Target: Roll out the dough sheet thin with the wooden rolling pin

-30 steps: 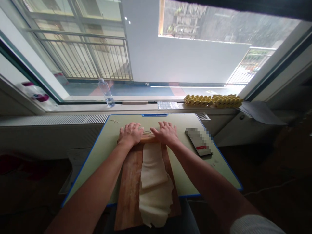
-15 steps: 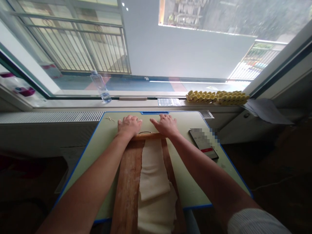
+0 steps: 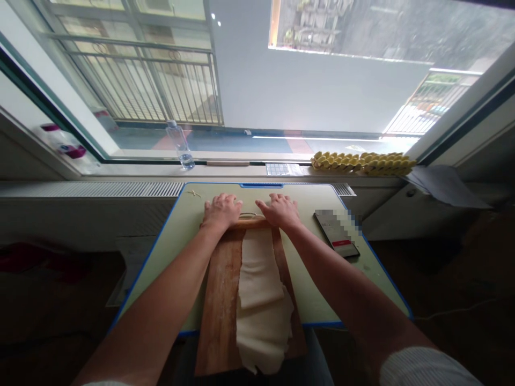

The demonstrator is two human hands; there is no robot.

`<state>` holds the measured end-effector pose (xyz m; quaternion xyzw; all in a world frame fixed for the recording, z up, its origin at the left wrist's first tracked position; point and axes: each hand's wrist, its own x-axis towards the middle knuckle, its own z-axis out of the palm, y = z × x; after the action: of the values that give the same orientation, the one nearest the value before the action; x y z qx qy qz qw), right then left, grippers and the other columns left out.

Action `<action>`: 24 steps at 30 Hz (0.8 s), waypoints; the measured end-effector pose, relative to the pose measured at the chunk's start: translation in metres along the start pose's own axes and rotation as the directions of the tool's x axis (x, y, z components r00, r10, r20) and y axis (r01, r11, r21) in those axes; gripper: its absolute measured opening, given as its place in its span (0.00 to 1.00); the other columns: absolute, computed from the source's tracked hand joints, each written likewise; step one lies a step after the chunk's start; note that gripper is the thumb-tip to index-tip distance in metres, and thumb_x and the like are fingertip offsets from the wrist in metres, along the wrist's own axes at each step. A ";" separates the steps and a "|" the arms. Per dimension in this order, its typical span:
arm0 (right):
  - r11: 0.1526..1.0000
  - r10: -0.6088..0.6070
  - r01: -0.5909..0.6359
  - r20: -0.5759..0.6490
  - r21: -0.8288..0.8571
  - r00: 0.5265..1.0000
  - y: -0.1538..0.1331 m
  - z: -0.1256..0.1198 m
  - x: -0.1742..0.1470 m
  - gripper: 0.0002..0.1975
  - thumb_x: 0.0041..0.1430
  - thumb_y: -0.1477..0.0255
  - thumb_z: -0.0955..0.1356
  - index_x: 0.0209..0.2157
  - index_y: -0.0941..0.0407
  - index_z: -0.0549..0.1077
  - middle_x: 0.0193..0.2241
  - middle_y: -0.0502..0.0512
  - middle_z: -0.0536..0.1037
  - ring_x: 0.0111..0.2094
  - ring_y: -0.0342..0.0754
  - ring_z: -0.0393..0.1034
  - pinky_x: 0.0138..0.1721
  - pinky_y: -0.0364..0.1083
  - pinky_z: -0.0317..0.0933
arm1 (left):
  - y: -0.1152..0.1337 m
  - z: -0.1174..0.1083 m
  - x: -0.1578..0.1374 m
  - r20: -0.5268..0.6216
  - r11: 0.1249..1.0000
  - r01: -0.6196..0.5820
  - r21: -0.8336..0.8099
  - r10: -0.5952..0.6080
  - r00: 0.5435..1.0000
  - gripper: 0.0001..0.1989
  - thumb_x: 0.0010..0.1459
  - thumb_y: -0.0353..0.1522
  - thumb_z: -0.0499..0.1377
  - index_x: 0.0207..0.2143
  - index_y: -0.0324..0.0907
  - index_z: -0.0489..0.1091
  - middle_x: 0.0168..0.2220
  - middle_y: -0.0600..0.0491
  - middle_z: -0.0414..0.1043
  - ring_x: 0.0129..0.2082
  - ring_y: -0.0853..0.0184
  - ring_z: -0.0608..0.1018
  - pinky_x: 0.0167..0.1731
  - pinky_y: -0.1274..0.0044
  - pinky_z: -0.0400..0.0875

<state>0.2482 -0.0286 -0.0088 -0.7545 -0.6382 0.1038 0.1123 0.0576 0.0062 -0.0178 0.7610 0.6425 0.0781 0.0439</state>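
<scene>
A wooden rolling pin [image 3: 250, 223] lies across the far end of a wooden board [image 3: 223, 300]. My left hand [image 3: 222, 210] rests over the pin's left part, palm down, fingers stretched forward and thumb apart. Over the right part lies my right hand [image 3: 280, 210], likewise flat with its fingers spread. A long pale sheet of dough [image 3: 261, 273] runs along the board from the pin towards me. Its near part is layered and wrinkled, with a ragged edge hanging at the board's near end. Both palms hide the pin's ends.
A phone [image 3: 336, 233] lies on the pale table [image 3: 317, 289], right of the board. Thin dough scraps [image 3: 193, 193] sit at the far left corner. On the windowsill stand a clear bottle [image 3: 182, 147] and yellow egg cartons [image 3: 362, 162]. A purple-capped bottle [image 3: 64, 142] is farther left.
The view has shifted, so the table appears further right and the board's near end now shows. My hands stay on the rolling pin at the far end, with little visible movement.
</scene>
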 end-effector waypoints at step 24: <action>0.991 -0.065 0.048 -0.134 -0.124 0.989 0.002 0.006 -0.119 0.30 0.76 0.52 0.56 0.61 0.58 0.73 0.63 0.69 0.73 0.64 0.63 0.62 0.67 0.65 0.49 | 0.005 -0.003 -0.120 -0.076 0.999 -0.016 -0.050 0.012 0.997 0.31 0.73 0.49 0.42 0.68 0.49 0.68 0.72 0.45 0.64 0.70 0.50 0.66 0.69 0.49 0.55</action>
<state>0.2285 -0.1462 -0.0135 -0.7469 -0.6552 0.0096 0.1130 0.0422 -0.1129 -0.0214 0.7607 0.6361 0.1236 0.0383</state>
